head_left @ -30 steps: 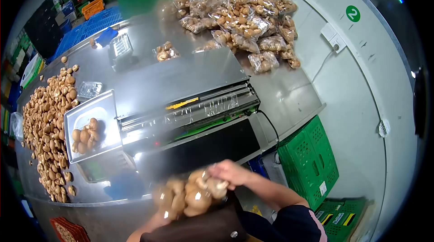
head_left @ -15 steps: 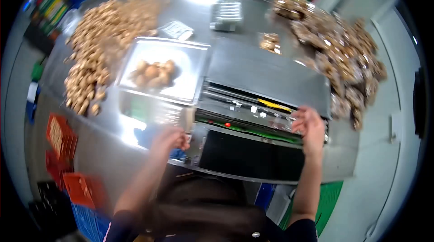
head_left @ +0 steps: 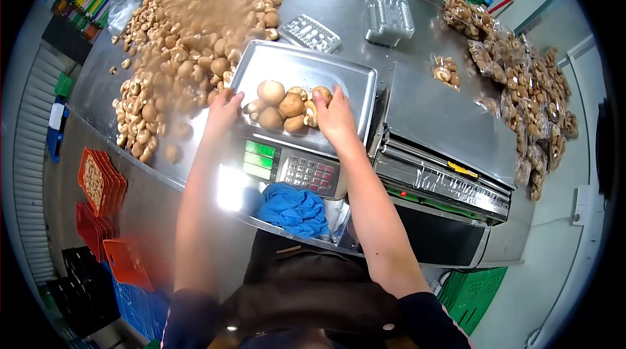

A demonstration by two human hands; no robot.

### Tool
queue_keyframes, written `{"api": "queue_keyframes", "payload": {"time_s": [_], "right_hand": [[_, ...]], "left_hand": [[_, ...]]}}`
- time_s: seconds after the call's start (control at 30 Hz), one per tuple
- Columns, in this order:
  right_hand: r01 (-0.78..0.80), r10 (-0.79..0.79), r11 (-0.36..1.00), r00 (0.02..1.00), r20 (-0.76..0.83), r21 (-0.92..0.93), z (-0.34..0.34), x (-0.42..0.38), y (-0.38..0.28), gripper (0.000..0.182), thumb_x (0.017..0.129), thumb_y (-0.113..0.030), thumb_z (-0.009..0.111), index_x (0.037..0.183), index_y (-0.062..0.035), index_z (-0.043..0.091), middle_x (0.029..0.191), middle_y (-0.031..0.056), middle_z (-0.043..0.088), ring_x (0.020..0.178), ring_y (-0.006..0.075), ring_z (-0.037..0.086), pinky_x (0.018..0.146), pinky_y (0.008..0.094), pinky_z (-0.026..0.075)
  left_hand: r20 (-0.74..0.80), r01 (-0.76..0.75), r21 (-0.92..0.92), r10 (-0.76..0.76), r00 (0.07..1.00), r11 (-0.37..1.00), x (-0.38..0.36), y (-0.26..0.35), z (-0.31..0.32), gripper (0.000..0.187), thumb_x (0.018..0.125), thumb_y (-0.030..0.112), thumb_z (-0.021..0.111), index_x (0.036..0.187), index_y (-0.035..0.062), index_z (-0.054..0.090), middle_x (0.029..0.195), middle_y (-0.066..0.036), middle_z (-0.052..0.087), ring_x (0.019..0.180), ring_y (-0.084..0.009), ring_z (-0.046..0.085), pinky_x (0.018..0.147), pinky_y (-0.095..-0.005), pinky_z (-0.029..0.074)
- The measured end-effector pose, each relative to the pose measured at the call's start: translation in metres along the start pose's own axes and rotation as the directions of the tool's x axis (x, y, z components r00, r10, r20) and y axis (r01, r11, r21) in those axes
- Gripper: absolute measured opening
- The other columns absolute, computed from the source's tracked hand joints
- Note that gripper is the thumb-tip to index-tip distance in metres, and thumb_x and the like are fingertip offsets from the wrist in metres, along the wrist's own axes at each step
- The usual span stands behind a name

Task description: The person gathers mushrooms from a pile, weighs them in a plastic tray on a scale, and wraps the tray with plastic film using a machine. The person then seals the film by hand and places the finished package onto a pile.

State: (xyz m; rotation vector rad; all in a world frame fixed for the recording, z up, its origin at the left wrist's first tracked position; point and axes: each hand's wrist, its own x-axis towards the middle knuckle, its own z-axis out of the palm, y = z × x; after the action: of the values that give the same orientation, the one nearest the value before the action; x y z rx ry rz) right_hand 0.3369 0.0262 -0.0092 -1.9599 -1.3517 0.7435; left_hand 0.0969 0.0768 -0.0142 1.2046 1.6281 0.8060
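Note:
Several brown mushrooms [head_left: 291, 104] lie on the metal tray of a scale [head_left: 254, 65]. My right hand [head_left: 334, 113] is over the tray's right part, its thumb and fingers around a mushroom [head_left: 321, 93] at the edge of that group. At the tray's left edge is my left hand [head_left: 225, 109], thumb and fingers apart, holding nothing, beside a large heap of loose mushrooms [head_left: 189, 43]. Green displays [head_left: 259, 153] and a keypad [head_left: 306, 173] show on the scale's front. A crumpled blue cloth [head_left: 295, 211] lies below the keypad.
A wrapping machine [head_left: 443, 134] stands right of the scale, a small mushroom pack [head_left: 446, 71] on it. Behind are clear plastic trays [head_left: 389, 18] and a single one [head_left: 310, 33]. Bagged mushrooms [head_left: 528, 95] pile up at the right. Orange crates [head_left: 101, 183] stand at lower left.
My right hand has left the wrapping machine's right end for the mushrooms on the scale. My left hand has moved up to the tray's left edge. The view has shifted leftward.

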Motion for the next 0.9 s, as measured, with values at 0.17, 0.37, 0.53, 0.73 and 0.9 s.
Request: {"api": "queue_keyframes", "payload": {"time_s": [0.17, 0.37, 0.53, 0.73, 0.9], "right_hand": [[-0.014, 0.014, 0.999, 1.0, -0.001, -0.05, 0.004, -0.001, -0.011, 0.057, 0.092, -0.034, 0.053, 0.134, 0.0003, 0.036, 0.122, 0.026, 0.049, 0.108, 0.0425, 0.055, 0.089, 0.0486, 0.046], [0.096, -0.092, 0.995, 0.979, -0.184, 0.01, -0.079, -0.014, -0.008, 0.057, 0.092, -0.032, 0.054, 0.134, 0.0009, 0.033, 0.118, 0.0279, 0.051, 0.1, 0.0441, 0.057, 0.083, 0.0495, 0.048], [0.073, -0.093, 0.995, 0.931, -0.353, -0.069, -0.18, -0.023, 0.046, 0.057, 0.091, -0.033, 0.056, 0.132, 0.0013, 0.035, 0.12, 0.0272, 0.053, 0.102, 0.0432, 0.057, 0.086, 0.0491, 0.046], [-0.072, 0.0, 0.987, 0.895, -0.446, -0.144, -0.291, -0.034, 0.153, 0.056, 0.091, -0.034, 0.056, 0.132, 0.0017, 0.041, 0.115, 0.0276, 0.059, 0.108, 0.0397, 0.058, 0.093, 0.0421, 0.044], [-0.066, -0.005, 0.986, 0.909, -0.417, -0.155, -0.33, -0.041, 0.209, 0.056, 0.092, -0.034, 0.055, 0.132, 0.0023, 0.04, 0.118, 0.0288, 0.056, 0.11, 0.0408, 0.056, 0.093, 0.0434, 0.043]], "left_hand": [[0.085, -0.094, -0.051, 0.098, 0.992, 0.994, -0.001, -0.01, 0.003, 0.046, 0.088, 0.022, 0.061, 0.125, -0.005, 0.052, 0.105, -0.011, 0.062, 0.083, -0.0175, 0.06, 0.067, -0.0293, 0.052], [0.202, -0.231, -0.095, 0.246, 0.948, 0.968, -0.035, 0.06, 0.029, 0.051, 0.088, 0.024, 0.062, 0.128, -0.0046, 0.05, 0.113, -0.012, 0.061, 0.094, -0.0145, 0.058, 0.072, -0.0264, 0.049], [0.382, -0.323, -0.179, 0.368, 0.848, 0.929, -0.066, 0.11, 0.121, 0.052, 0.086, 0.022, 0.064, 0.128, -0.0055, 0.05, 0.112, -0.012, 0.06, 0.094, -0.0152, 0.058, 0.072, -0.0269, 0.048], [0.56, -0.222, -0.227, 0.313, 0.767, 0.948, -0.106, 0.136, 0.271, 0.058, 0.082, 0.016, 0.068, 0.13, -0.0085, 0.045, 0.107, -0.012, 0.059, 0.089, -0.0155, 0.06, 0.072, -0.027, 0.048], [0.604, -0.231, -0.153, 0.276, 0.748, 0.961, -0.129, 0.143, 0.336, 0.061, 0.083, 0.016, 0.067, 0.132, -0.0082, 0.041, 0.108, -0.013, 0.059, 0.091, -0.0164, 0.059, 0.073, -0.0278, 0.049]]}}
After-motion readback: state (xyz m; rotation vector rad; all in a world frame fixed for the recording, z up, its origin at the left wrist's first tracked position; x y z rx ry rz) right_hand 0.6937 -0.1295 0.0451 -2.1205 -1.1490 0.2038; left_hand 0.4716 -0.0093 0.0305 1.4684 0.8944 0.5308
